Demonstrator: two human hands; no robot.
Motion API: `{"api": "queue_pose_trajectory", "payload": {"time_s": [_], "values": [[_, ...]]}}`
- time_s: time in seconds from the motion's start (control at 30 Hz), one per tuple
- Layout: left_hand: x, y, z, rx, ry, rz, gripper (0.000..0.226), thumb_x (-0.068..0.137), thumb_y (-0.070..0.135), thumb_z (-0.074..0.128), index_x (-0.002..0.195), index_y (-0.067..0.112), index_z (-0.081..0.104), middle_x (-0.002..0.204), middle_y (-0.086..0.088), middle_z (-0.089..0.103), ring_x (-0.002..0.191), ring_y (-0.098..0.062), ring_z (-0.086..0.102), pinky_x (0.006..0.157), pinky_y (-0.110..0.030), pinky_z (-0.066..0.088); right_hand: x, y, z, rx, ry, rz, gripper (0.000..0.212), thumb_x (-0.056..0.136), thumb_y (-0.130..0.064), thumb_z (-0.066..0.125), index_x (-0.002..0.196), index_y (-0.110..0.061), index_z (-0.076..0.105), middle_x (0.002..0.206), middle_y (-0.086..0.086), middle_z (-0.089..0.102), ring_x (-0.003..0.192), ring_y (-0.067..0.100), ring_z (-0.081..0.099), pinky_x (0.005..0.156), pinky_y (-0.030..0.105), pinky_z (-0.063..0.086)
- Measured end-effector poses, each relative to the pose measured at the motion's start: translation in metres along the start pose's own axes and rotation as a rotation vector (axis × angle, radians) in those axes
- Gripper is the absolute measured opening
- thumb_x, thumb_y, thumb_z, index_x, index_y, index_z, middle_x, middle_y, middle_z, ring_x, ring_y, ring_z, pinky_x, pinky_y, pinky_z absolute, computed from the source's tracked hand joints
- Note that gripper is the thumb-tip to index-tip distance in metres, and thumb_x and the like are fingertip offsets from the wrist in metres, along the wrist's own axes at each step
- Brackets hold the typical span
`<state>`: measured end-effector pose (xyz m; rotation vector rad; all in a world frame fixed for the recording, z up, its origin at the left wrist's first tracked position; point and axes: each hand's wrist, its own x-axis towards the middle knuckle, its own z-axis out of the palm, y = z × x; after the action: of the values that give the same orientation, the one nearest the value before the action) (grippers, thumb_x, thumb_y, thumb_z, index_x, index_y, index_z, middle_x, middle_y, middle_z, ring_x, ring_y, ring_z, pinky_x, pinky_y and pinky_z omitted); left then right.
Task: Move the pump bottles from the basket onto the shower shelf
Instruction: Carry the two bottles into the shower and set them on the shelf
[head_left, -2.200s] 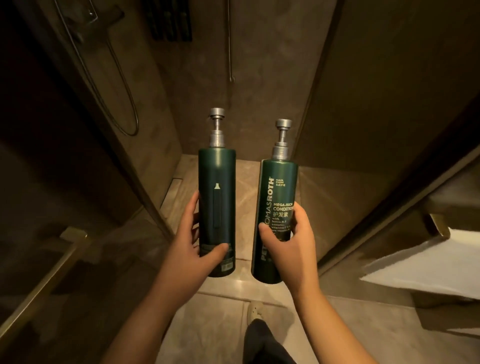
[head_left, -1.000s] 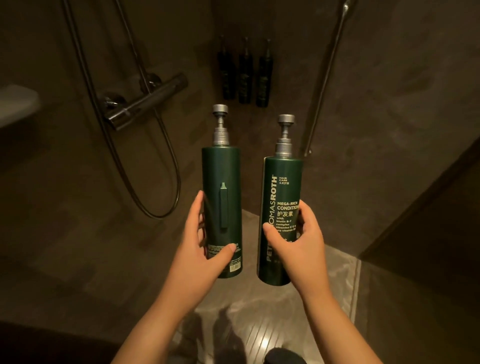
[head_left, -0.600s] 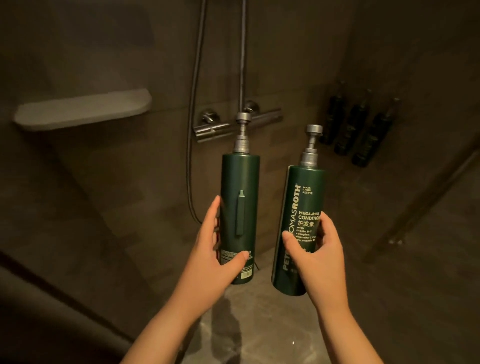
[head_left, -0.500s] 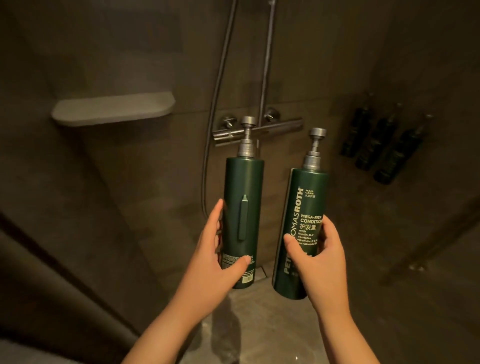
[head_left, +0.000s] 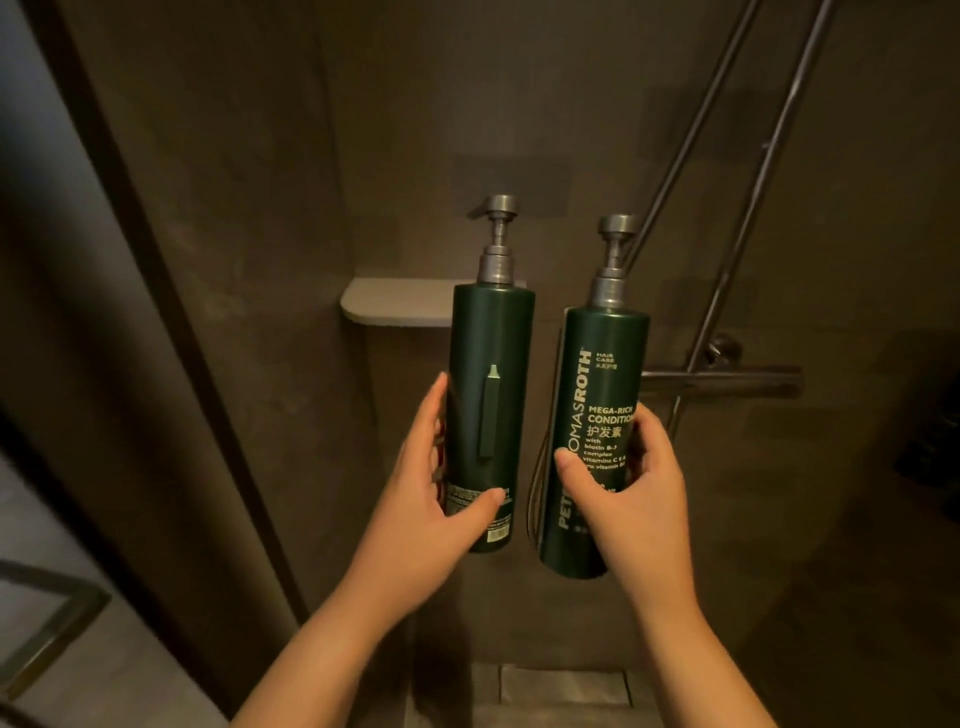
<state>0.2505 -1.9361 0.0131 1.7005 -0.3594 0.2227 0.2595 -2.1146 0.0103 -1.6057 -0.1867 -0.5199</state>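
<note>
While both pump bottles are carried upright in mid-air, neither is yet set on the shower shelf (head_left: 395, 304). The left hand (head_left: 426, 525) is clenched round the plain-backed bottle (head_left: 491, 415); the right hand (head_left: 631, 512) is clenched round the labelled conditioner bottle (head_left: 597, 441). Each grip is taken low on the body, so a tall bottle could tip or be dropped on placement. The shelf's right end is hidden behind the bottles, so free room cannot be judged. A bottle could be knocked against the shower rail (head_left: 748, 208). The basket is not seen.
</note>
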Motion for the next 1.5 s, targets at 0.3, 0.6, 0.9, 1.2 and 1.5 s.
{"api": "queue_pose_trajectory", "payload": {"time_s": [0.3, 0.6, 0.9, 1.2, 1.5], "values": [[0.068, 0.02, -0.031, 0.067, 0.114, 0.136, 0.1, 0.079, 0.01, 0.073, 0.137, 0.063, 0.012, 0.148, 0.021, 0.029, 0.133, 0.003, 0.034, 0.11, -0.039, 0.034, 0.081, -0.017, 0.051, 0.072, -0.065, -0.195, 0.06, 0.071, -0.021, 0.077, 0.12, -0.045, 0.05, 0.109, -0.026, 0.063, 0.098, -0.006, 0.062, 0.073, 0.004, 0.046], [0.116, 0.019, -0.042, 0.104, 0.197, 0.171, 0.099, 0.08, 0.011, 0.072, 0.139, 0.061, 0.01, 0.142, 0.026, 0.035, 0.129, 0.005, 0.039, 0.107, -0.034, 0.038, 0.148, -0.01, 0.079, 0.133, -0.12, -0.284, 0.061, 0.072, -0.02, 0.077, 0.126, -0.033, 0.05, 0.11, -0.023, 0.064, 0.099, -0.005, 0.062, 0.074, 0.005, 0.046], [0.17, 0.019, -0.053, 0.213, 0.375, 0.174, 0.1, 0.079, 0.008, 0.072, 0.139, 0.059, 0.011, 0.142, 0.021, 0.037, 0.127, 0.006, 0.04, 0.107, -0.03, 0.037, 0.217, 0.002, 0.107, 0.22, -0.242, -0.306, 0.064, 0.071, -0.02, 0.077, 0.123, -0.043, 0.049, 0.111, -0.028, 0.061, 0.103, -0.008, 0.059, 0.076, 0.004, 0.045], [0.203, -0.009, -0.059, 0.27, 0.532, 0.18, 0.099, 0.077, 0.009, 0.074, 0.141, 0.055, 0.014, 0.145, 0.019, 0.035, 0.127, 0.01, 0.037, 0.1, -0.01, 0.034, 0.253, 0.03, 0.129, 0.229, -0.294, -0.273, 0.069, 0.065, -0.04, 0.076, 0.124, -0.053, 0.043, 0.115, -0.035, 0.055, 0.105, -0.015, 0.054, 0.07, 0.001, 0.045], [0.221, -0.035, -0.063, 0.318, 0.585, 0.14, 0.096, 0.078, 0.013, 0.074, 0.141, 0.055, 0.014, 0.146, 0.018, 0.033, 0.127, 0.01, 0.036, 0.103, -0.024, 0.038, 0.262, 0.041, 0.143, 0.2, -0.341, -0.262, 0.07, 0.066, -0.042, 0.075, 0.123, -0.058, 0.038, 0.117, -0.039, 0.052, 0.107, -0.017, 0.05, 0.071, 0.0, 0.044]]}}
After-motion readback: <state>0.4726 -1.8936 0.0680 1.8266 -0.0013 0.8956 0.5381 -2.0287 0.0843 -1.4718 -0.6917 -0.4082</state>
